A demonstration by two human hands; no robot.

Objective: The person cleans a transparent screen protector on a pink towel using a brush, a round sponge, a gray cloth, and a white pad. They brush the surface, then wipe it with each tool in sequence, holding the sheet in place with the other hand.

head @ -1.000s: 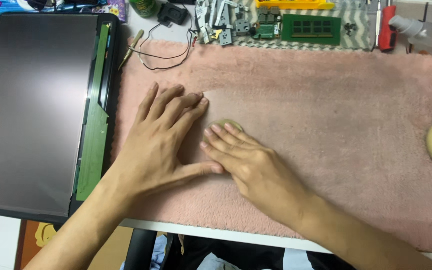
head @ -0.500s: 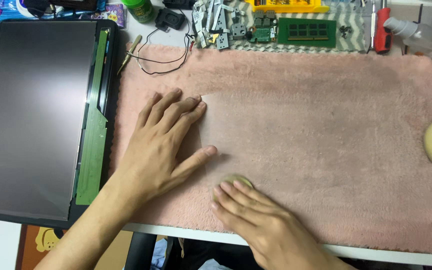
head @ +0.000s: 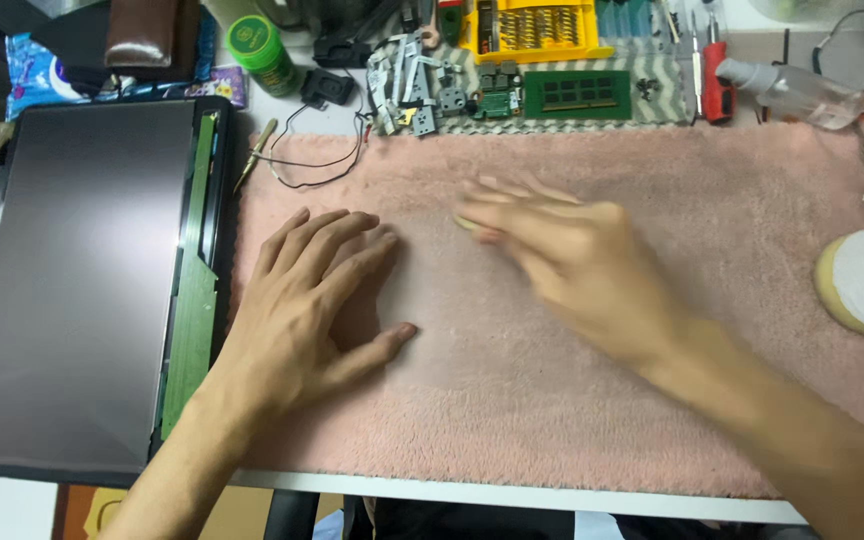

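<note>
Surface covered by pink fluffy mat (head: 652, 180). Left hand (head: 307, 300) laid flat, fingers spread, on translucent film sheet (head: 452, 320) at frame centre. Right hand (head: 562, 250) blurred, fingers extended, pressed on small round yellowish pad (head: 465, 224).

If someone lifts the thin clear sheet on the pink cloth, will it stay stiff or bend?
The clear sheet probably flexes: it looks very thin, lying flat on the pink cloth. It seems light, since the left hand presses it down while the right hand rubs it.
</note>
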